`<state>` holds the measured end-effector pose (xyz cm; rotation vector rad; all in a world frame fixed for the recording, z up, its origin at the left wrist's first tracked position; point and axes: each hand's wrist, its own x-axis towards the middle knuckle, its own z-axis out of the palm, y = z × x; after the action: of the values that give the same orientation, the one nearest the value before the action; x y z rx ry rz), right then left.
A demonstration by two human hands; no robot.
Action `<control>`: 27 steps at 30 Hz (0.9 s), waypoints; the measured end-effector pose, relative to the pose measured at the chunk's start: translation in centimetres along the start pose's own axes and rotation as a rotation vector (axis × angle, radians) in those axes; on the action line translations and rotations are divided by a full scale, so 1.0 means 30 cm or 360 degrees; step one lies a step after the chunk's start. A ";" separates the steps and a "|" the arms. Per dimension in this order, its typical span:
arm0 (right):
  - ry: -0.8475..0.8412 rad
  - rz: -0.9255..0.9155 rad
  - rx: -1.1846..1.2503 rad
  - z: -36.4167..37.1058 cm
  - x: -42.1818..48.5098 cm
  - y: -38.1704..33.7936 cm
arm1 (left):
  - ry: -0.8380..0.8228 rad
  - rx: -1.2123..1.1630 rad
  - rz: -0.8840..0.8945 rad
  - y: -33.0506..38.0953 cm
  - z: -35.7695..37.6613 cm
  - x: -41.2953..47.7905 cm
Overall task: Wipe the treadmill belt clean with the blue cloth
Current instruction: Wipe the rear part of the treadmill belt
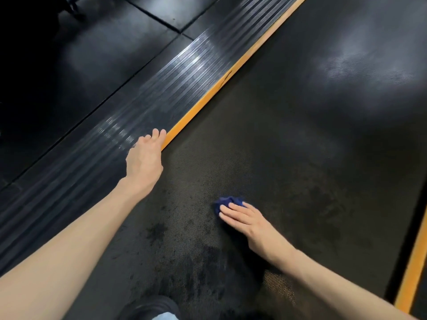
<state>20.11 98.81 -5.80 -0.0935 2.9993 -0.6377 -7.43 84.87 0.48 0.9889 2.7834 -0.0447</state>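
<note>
At six o'clock on the treadmill belt (300, 135), right hand (245, 220) presses blue cloth (225, 202) flat-fingered; left hand (144, 158) (fingers straight) touches side rail (161, 88).

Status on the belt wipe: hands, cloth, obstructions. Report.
Right hand flat on cloth, pressing it to belt. Left hand open, resting by orange strip. Dark blotches on belt, near side; no obstruction seen.

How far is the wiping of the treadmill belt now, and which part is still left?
Probably early. Done, it seems: the near belt shows dark damp-looking patches. In hand: the right hand presses the blue cloth flat on the belt's middle, while the left hand rests at the orange strip. Left: the far stretch shows no such marks, so it likely awaits wiping.
</note>
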 end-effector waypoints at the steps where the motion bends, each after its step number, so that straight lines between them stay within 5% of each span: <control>1: -0.0065 -0.0170 -0.0028 -0.020 -0.012 0.029 | 0.0000 -0.0003 0.0003 -0.001 0.001 -0.001; 3: -0.0016 -0.0197 -0.0118 -0.069 0.029 0.130 | -0.0007 -0.0002 0.0013 -0.002 0.000 -0.003; 7: 0.0480 0.0775 -0.0018 -0.147 0.181 0.208 | -0.0020 -0.0018 0.0020 -0.008 -0.007 -0.001; 8: 0.0474 0.0811 -0.0013 -0.120 0.185 0.162 | -0.0024 -0.0025 0.0017 -0.006 -0.010 0.000; 12: 0.0038 0.0031 -0.0074 -0.001 0.031 -0.052 | -0.0046 -0.0036 -0.0012 -0.004 -0.013 -0.004; 15: -0.0047 -0.0174 -0.0116 -0.057 0.038 0.043 | -0.0038 -0.0112 0.0016 -0.018 -0.003 -0.006; 20: 0.0392 0.0803 -0.0151 -0.173 0.216 0.290 | -0.0124 -0.0207 0.0048 -0.040 -0.009 -0.004; 23: 0.0613 0.1277 -0.0009 -0.188 0.362 0.217 | -0.0208 -0.0265 0.0017 -0.043 -0.021 0.000; 25: 0.0555 0.0981 0.0010 -0.111 0.428 0.010 | -0.0208 -0.0314 0.0004 -0.045 -0.020 -0.003; 27: 0.0101 0.0357 0.0052 -0.005 0.429 -0.236 | -0.0185 -0.0384 -0.0005 -0.050 -0.014 -0.007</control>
<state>7.61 91.47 -3.54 0.2661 2.9959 -0.6759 -8.28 83.60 0.88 0.8916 2.6079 0.2206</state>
